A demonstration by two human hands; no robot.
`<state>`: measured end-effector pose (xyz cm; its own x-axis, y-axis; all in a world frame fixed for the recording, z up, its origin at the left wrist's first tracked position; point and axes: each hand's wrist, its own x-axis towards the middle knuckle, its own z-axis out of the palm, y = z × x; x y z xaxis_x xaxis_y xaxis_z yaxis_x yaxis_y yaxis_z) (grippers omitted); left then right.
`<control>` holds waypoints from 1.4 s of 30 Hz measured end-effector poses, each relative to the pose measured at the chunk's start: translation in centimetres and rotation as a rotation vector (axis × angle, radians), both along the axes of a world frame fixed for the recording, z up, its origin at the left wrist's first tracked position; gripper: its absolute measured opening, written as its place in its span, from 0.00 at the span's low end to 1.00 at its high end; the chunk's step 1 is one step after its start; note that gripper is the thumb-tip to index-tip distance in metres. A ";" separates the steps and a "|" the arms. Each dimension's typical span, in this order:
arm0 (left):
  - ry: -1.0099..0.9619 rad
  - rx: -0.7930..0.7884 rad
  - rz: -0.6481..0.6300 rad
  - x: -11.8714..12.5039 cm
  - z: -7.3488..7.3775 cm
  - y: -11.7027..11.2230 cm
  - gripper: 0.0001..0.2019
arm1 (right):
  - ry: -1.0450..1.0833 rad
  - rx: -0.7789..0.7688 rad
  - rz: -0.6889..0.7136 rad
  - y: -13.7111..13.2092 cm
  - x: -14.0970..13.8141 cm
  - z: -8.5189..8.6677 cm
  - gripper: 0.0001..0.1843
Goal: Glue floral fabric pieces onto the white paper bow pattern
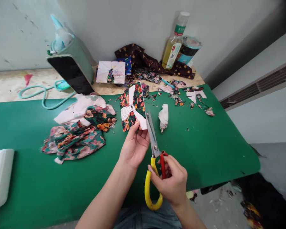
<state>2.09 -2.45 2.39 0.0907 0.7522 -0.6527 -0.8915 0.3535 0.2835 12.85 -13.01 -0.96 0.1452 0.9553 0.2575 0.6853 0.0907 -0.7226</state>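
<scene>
Right hand (175, 180) holds scissors (155, 147); left hand (136, 148), floral piece (139, 101); bottle label (174, 54) illegible.

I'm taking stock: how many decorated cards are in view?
3: the floral card in the left hand, the white card nearer the wall, and the blue card partly behind it. More may be hidden.

Green tabletop (216, 149), pale wood strip (4, 85) behind, grey wall (138, 25) (dark scuffs (34, 24) at left), littered floor (215, 206) below.
</scene>
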 end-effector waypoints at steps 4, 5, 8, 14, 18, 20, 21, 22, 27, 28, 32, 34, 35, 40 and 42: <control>0.002 -0.009 -0.012 0.1 0.1 0.0 0.02 | -0.047 0.034 0.006 -0.2 0.1 0.0 0.12; 0.000 -0.011 -0.011 0.1 0.1 0.0 0.02 | -0.052 0.034 0.011 -0.2 0.1 0.0 0.12; 0.003 -0.021 -0.011 0.2 0.1 0.1 0.03 | -0.061 0.033 0.028 -0.3 0.3 0.0 0.12; 0.003 -0.060 -0.014 0.2 0.2 0.1 0.04 | -0.058 0.065 0.046 -0.5 0.4 0.1 0.11; -0.002 -0.068 -0.009 0.2 0.3 0.1 0.05 | -0.032 0.042 0.060 -0.5 0.4 0.0 0.10; 0.003 -0.066 0.001 0.2 0.3 0.1 0.05 | -0.032 0.031 0.057 -0.5 0.3 -0.1 0.10; 0.005 -0.065 0.008 0.2 0.2 0.1 0.05 | -0.037 0.025 0.056 -0.5 0.3 -0.1 0.10; 0.007 -0.063 0.014 0.2 0.1 0.2 0.05 | -0.046 0.024 0.056 -0.5 0.3 -0.1 0.10; 0.015 -0.055 0.023 0.2 -0.3 0.2 0.05 | -0.069 0.037 0.064 -0.4 0.5 -0.1 0.11; 0.017 -0.054 0.025 0.2 -0.4 0.1 0.05 | -0.068 0.039 0.068 -0.3 0.5 -0.1 0.11; 0.022 -0.061 0.042 0.1 -0.6 0.1 0.05 | -0.064 0.043 0.078 -0.2 0.6 0.0 0.11; 0.020 -0.066 0.047 0.2 -0.6 0.2 0.06 | -0.061 0.038 0.081 -0.2 0.6 0.0 0.11; 0.018 -0.067 0.050 0.2 -0.6 0.2 0.06 | -0.062 0.034 0.083 -0.2 0.6 0.0 0.12; -0.003 -0.054 0.063 0.4 -0.5 0.2 0.08 | -0.078 0.020 0.083 -0.4 0.8 -0.1 0.13; -0.013 -0.054 0.063 0.4 -0.4 0.3 0.09 | -0.077 0.015 0.079 -0.4 0.9 -0.1 0.13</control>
<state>2.50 -2.18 1.96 0.0527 0.7201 -0.6919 -0.9159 0.3110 0.2539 13.72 -13.40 -1.01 0.0483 0.9591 0.2790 0.7292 0.1570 -0.6660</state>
